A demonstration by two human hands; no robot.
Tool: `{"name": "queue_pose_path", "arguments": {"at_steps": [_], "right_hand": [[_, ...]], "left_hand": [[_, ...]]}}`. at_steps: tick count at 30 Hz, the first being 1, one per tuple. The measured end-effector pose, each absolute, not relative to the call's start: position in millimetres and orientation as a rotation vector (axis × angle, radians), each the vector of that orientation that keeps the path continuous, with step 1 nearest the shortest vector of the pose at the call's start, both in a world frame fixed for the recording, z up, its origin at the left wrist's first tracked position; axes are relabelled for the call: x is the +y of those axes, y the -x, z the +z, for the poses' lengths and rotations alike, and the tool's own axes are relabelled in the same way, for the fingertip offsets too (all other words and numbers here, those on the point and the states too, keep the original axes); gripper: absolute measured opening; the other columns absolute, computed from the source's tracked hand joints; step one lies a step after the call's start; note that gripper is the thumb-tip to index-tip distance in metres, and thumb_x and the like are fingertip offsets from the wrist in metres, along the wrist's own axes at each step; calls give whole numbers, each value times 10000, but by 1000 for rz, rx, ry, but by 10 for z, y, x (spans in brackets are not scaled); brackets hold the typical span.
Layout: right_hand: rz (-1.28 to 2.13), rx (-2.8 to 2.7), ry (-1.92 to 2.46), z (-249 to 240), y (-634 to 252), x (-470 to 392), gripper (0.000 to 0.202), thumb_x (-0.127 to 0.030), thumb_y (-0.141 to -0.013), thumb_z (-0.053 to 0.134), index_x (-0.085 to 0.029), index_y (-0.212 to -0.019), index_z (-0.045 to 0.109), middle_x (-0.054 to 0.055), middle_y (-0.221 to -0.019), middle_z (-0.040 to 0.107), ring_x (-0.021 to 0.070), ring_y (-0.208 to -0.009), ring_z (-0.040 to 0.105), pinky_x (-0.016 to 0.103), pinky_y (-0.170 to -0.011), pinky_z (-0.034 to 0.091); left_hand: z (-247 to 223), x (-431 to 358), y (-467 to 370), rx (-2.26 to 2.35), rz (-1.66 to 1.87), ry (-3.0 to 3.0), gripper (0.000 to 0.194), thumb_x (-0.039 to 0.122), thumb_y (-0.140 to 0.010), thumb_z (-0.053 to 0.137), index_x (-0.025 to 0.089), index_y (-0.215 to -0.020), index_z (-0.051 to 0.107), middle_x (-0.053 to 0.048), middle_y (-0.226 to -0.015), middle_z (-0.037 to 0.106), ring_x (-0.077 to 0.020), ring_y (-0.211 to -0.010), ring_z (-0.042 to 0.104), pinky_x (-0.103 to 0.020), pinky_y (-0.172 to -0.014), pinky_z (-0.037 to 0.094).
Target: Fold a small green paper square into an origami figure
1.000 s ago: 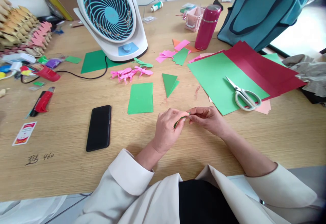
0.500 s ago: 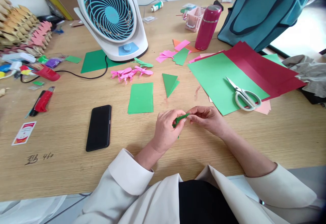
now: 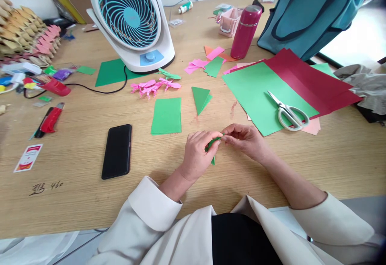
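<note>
Between my two hands is a small piece of folded green paper (image 3: 212, 141), mostly covered by fingers. My left hand (image 3: 199, 152) is closed around it, and a green pointed tip sticks out below that palm. At the paper's upper right end, my right hand (image 3: 245, 141) pinches with thumb and forefinger. Beyond the hands lie a folded green triangle (image 3: 200, 99) and a stack of green paper rectangles (image 3: 166, 116). Several folded pink paper figures (image 3: 150, 87) and a green one (image 3: 169, 74) rest farther back.
White-handled scissors (image 3: 291, 116) lie on light green and dark red sheets (image 3: 304, 76) at right. A phone (image 3: 117, 151) is at left, with a red utility knife (image 3: 52, 119) beyond it. A fan (image 3: 129, 19), a magenta bottle (image 3: 246, 31) and a teal bag (image 3: 304, 15) stand behind.
The green paper has turned slightly between my fingers. Less of its upper end shows, and more of the tip shows below my left hand. Both hands stay nearly in place.
</note>
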State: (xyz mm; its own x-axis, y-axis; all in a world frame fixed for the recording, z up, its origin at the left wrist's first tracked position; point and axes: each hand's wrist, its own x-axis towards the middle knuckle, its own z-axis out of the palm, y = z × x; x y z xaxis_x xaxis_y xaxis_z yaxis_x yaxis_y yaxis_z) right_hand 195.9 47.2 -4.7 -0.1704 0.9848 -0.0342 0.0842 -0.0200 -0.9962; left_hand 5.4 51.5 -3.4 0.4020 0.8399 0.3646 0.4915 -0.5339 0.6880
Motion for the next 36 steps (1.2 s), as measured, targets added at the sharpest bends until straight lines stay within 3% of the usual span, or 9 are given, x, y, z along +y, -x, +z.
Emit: {"name": "queue_pose_path", "arguments": {"at_steps": [9, 17, 28, 36], "right_hand": [[1329, -1344, 1199, -9, -1956, 485, 336, -498, -748, 793, -180, -815, 706, 29, -744, 680, 135, -650, 576, 279, -621, 475], [1332, -1396, 1192, -52, -1968, 485, 320, -491, -788, 758, -180, -817, 691, 21, -731, 652, 143, -664, 566, 279, -617, 458], [1080, -1623, 1263, -15, -1935, 425, 191, -353, -910, 636, -185, -822, 657, 23, -757, 667, 148, -678, 572, 281, -621, 434], [803, -1783, 1241, 13, -1928, 392, 129, -267, -910, 610, -209, -800, 643, 18, -728, 627, 156, -667, 574, 297, -628, 457]], "left_hand": [[-47, 542, -52, 1070, 976, -2108, 195, 146, -915, 622, 268, -1051, 691, 12, -936, 732, -151, -808, 615, -306, -781, 408], [-37, 529, -59, 1135, 958, -2135, 187, 136, -871, 666, 257, -1014, 668, 21, -905, 745, -166, -796, 622, -337, -809, 409], [-90, 535, -64, 1160, 893, -2229, 284, 138, -827, 702, 231, -1077, 606, 7, -908, 718, -195, -880, 627, -349, -849, 419], [-131, 587, -44, 1090, 869, -2235, 125, 101, -834, 674, 196, -914, 671, -37, -908, 656, -194, -905, 613, -318, -802, 461]]}}
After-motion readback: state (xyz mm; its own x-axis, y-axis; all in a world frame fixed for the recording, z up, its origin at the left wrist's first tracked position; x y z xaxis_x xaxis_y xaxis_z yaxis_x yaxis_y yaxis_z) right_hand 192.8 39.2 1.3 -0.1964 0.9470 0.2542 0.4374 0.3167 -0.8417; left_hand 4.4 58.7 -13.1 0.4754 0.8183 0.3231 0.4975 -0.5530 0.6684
